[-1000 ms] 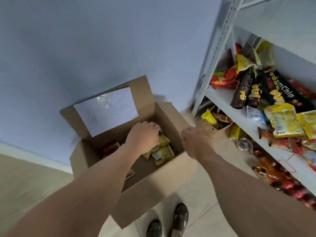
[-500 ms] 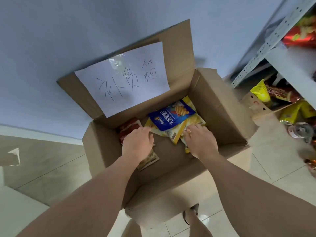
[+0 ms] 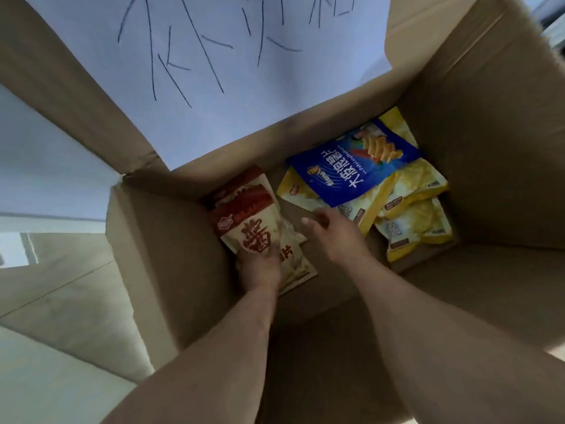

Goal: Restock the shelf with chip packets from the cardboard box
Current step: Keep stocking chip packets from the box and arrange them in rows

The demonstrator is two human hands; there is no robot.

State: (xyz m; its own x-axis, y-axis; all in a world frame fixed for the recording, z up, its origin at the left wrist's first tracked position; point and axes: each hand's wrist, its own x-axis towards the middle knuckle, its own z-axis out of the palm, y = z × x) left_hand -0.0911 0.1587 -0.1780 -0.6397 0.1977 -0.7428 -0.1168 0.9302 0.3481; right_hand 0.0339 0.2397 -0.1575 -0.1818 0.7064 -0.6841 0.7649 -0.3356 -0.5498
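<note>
Both hands inside the open box [image 3: 477, 166], among the chip packets.

The left hand [image 3: 260, 267] grips the near end of the red-and-cream packet [image 3: 247, 221], fingers closed on it, against the left wall. The right hand [image 3: 328, 232] is open, fingers loosely spread and holding nothing, just beside that packet. Beyond the right fingertips a blue packet [image 3: 351, 169] lies on yellow packets [image 3: 415, 221]. A handwritten paper [image 3: 232, 65] covers the rear flap.

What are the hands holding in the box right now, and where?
The left hand grips the red-and-cream packet by its near end. The right hand hangs open, holding nothing.
</note>
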